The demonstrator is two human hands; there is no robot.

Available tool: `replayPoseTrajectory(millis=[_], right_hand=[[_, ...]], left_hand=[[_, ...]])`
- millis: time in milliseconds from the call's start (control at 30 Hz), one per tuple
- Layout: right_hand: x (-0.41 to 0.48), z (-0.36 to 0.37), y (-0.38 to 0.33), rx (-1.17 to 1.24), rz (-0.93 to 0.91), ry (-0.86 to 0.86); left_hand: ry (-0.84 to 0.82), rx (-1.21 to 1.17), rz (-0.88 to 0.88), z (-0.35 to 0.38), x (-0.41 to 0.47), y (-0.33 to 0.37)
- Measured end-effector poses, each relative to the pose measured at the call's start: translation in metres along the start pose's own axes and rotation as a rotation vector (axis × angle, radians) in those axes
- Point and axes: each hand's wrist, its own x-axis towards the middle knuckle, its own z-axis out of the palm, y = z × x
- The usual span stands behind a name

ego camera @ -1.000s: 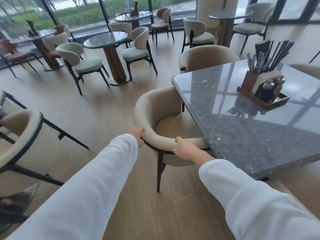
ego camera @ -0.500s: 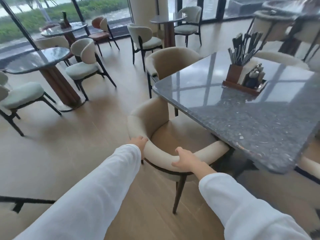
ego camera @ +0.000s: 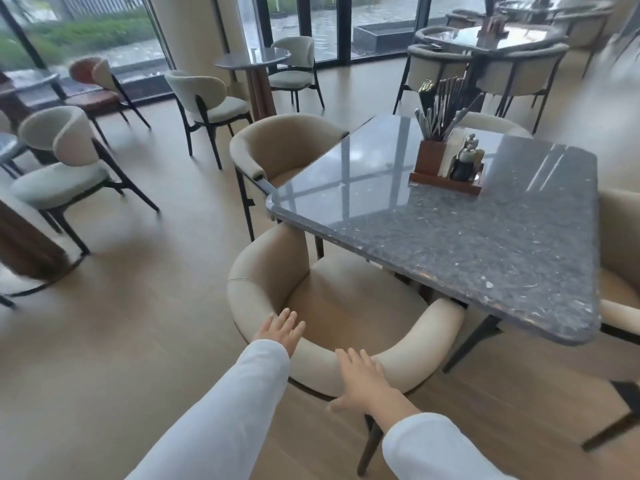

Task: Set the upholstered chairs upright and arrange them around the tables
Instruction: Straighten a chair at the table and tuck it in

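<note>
A person in long white sleeves (ego camera: 221,410) stands behind a beige upholstered chair (ego camera: 332,306) that sits upright on a pale wood floor (ego camera: 138,323), its seat tucked partly under the near corner of a grey speckled stone surface (ego camera: 467,244). The chair has a curved padded backrest that wraps round into both arms; the end of its right arm sits just under the surface's edge.

The left hand (ego camera: 281,330) lies flat on the top of the backrest, fingers straight and spread, gripping nothing. The right hand (ego camera: 362,375) also rests open against the backrest a little further round, fingers extended over the padding and thumb out to the side, with nothing grasped.

A second matching chair (ego camera: 280,147) stands upright at the surface's far left side, pushed in against its edge. Part of another beige chair (ego camera: 620,265) shows at the right side. On the surface sits a wooden caddy (ego camera: 446,168) holding cutlery, napkins and small shakers.

Further back, paler chairs with dark legs (ego camera: 204,102) stand around a small round table (ego camera: 252,60) near tall windows, and more chairs and a table (ego camera: 485,39) fill the upper right
</note>
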Motion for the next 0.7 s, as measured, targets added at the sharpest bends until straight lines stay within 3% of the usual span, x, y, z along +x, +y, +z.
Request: replayPoseTrajectory(millis=[200, 300, 567, 700], right_hand=[[0.023, 0.032, -0.013, -0.16, 0.135, -0.008], [0.032, 0.045, -0.018, -0.267, 0.195, 0.074], [0.032, 0.054, -0.024, -0.297, 0.212, 0.239], [0.016, 0.067, -0.021, -0.321, 0.194, 0.247]], left_hand=[[-0.074, 0.158, 0.122, 0.03, 0.05, 0.001], [-0.049, 0.13, 0.167, 0.038, 0.069, 0.0], [0.018, 0.162, 0.241, 0.034, 0.068, -0.001], [-0.038, 0.176, 0.294, 0.039, 0.054, 0.006]])
